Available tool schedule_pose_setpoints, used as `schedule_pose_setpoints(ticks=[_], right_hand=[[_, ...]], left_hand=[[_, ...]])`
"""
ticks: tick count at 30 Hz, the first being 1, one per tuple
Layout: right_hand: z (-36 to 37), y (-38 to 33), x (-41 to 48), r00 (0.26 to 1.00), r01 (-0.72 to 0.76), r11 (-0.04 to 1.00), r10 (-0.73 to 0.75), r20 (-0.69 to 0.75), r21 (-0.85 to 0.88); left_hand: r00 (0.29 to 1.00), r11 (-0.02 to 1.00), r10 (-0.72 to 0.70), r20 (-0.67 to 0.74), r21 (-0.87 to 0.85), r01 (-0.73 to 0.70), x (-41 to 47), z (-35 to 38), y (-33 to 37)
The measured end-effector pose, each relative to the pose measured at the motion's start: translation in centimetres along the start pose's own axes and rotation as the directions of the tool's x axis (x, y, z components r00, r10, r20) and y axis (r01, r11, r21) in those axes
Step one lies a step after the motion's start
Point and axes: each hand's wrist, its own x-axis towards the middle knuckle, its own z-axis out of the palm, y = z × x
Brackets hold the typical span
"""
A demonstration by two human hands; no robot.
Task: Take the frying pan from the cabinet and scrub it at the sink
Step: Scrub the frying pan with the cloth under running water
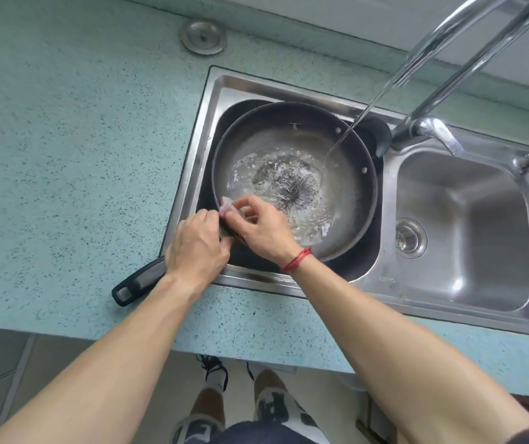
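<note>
Frying pan noted from the head view: it lies bowl-up in the left basin of the 2-basin sink, nearly filling that basin. Its black handle projects over the near-left rim onto the speckled countertop. We record water running from the faucet into the pan's far-right side and pooling with foam across its floor. We find the left hand curled around the handle where it meets the pan. The right hand, with a red bracelet at the wrist, pinches a pinkish scrubbing pad against the pan's near-left rim, just beside the left hand. The right basin shows 1 drain strainer. We note 1 round metal cap on the countertop behind the sink.
</note>
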Motion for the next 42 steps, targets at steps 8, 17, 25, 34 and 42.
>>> schedule_pose_setpoints(ticks=[8, 17, 25, 34, 42], right_hand=[[-7.2, 2.8, -2.1, 0.955, 0.034, 0.813, 0.145, 0.258, -0.581], [-14.9, 5.1, -0.7, 0.987, 0.109, 0.241, 0.090, 0.134, -0.964], [-8.8, 2.7, -4.6, 0.955, 0.143, 0.615, 0.120, 0.271, -0.775], [-0.6, -1.3, -2.1, 0.999, -0.047, 0.990, 0.049, 0.015, -0.131], [-7.0, 2.2, -2.9, 0.952, 0.011, 0.796, 0.177, 0.250, -0.606]], left_hand=[[1.000, 1.000, -0.007, 0.002, -0.011, 0.007, 0.0, 0.4, -0.3], [1.000, 1.000, 0.002, 0.007, -0.011, -0.002, 0.3, 0.5, -0.6], [1.000, 1.000, -0.012, 0.004, -0.014, 0.012, 0.1, 0.3, -0.3], [1.000, 1.000, -0.005, -0.002, -0.012, 0.005, 0.3, 0.4, -0.3], [1.000, 1.000, -0.001, 0.000, -0.020, 0.001, 0.2, 0.4, -0.5]])
